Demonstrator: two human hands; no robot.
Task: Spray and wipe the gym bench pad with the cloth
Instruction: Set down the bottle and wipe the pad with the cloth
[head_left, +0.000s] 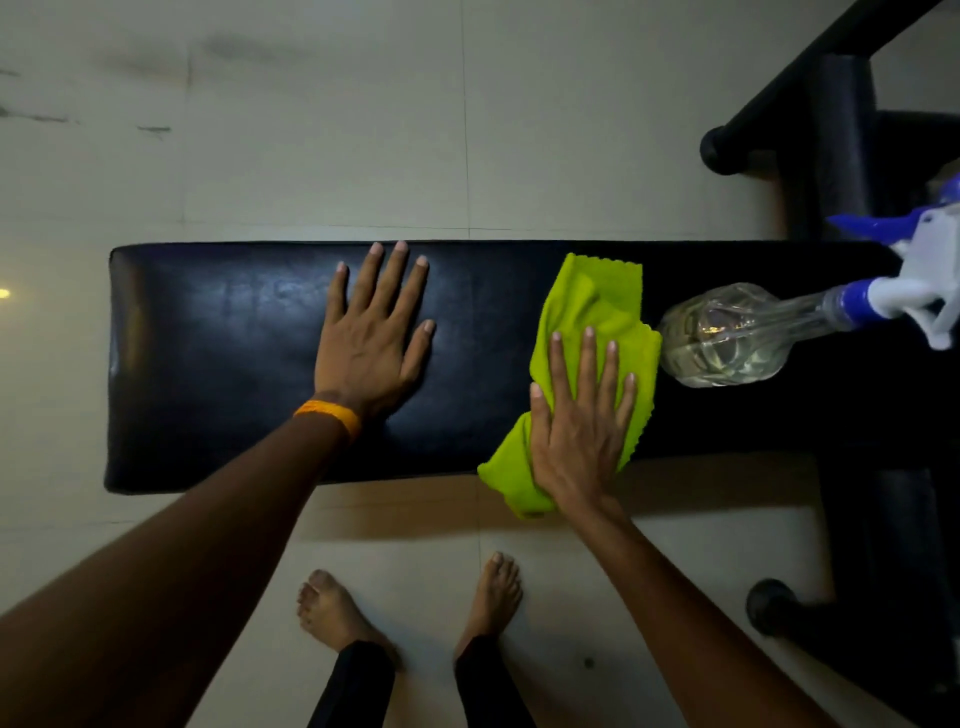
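The black gym bench pad (218, 364) stretches across the middle of the view. My left hand (371, 338) lies flat on the pad with fingers spread, holding nothing; an orange band is on its wrist. My right hand (582, 421) presses flat on a lime-green cloth (592, 306) that is crumpled on the pad, with a corner hanging over the near edge. A clear spray bottle (727, 338) with a blue and white trigger head (930, 270) stands on the pad just right of the cloth.
Black bench frame tubes (779, 98) and a foot (769, 605) stand at the right. Pale floor tiles (311, 130) surround the bench. My bare feet (332, 613) stand on the floor close to the pad's near edge.
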